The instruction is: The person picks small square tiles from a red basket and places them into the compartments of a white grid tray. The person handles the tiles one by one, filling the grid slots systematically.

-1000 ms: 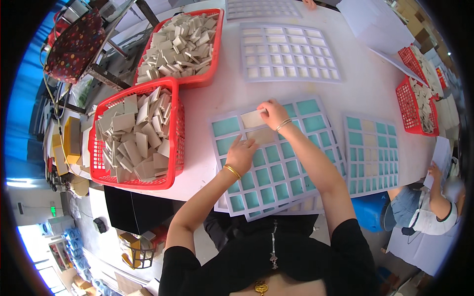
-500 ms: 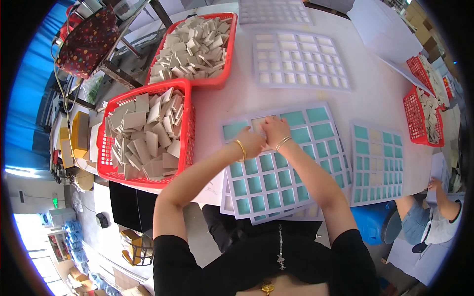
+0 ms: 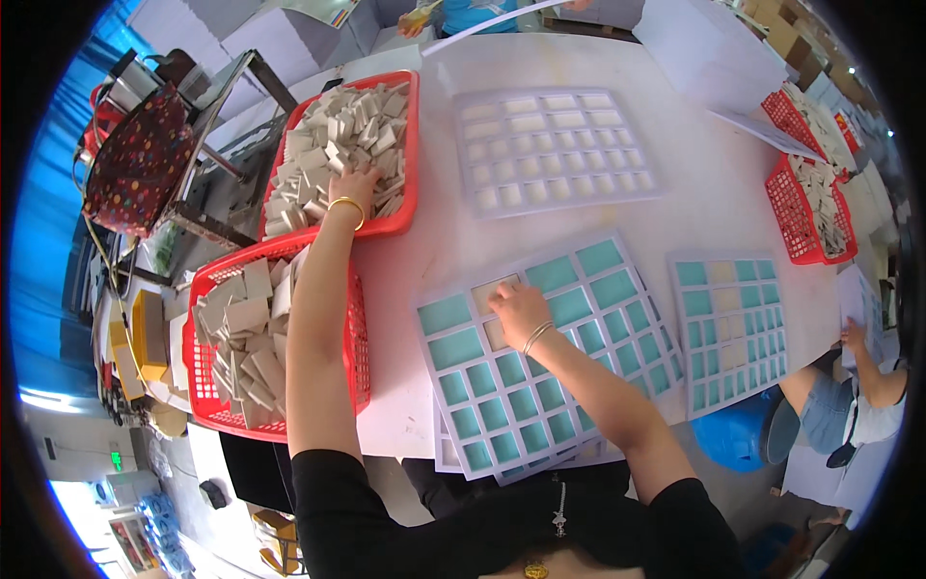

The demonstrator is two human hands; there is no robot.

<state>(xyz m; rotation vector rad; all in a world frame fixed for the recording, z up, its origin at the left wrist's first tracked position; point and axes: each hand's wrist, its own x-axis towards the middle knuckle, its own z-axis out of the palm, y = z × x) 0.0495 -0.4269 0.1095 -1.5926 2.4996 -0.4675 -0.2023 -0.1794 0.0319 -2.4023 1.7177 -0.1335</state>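
My left hand [image 3: 357, 185] is in the far red basket, its fingers partly spread over a heap of flat beige-grey tiles [image 3: 371, 125]; the fingertips are partly hidden among them. Over the upper part of a white-framed grid board [image 3: 502, 362] is my right hand [image 3: 521, 311], its fingers curled together and touching a beige tile [image 3: 490, 293] in a top-row cell. Whether something is between those fingers is hidden. Another beige piece shows just below, partly under the hand. Most other cells are turquoise. More boards lie stacked underneath.
A nearer red basket [image 3: 359, 338] of tiles stands under my left forearm. Beyond the board lies a white grid tray [image 3: 555, 154]. A second turquoise grid board [image 3: 730, 328] rests to the right. Farther right are smaller red baskets [image 3: 815, 227]. Other people are at the far and right sides.
My left hand has left the board and moved up and left into the far basket. My right hand stays on the board. A beige tile now shows in the top-row cell. The view has shifted.
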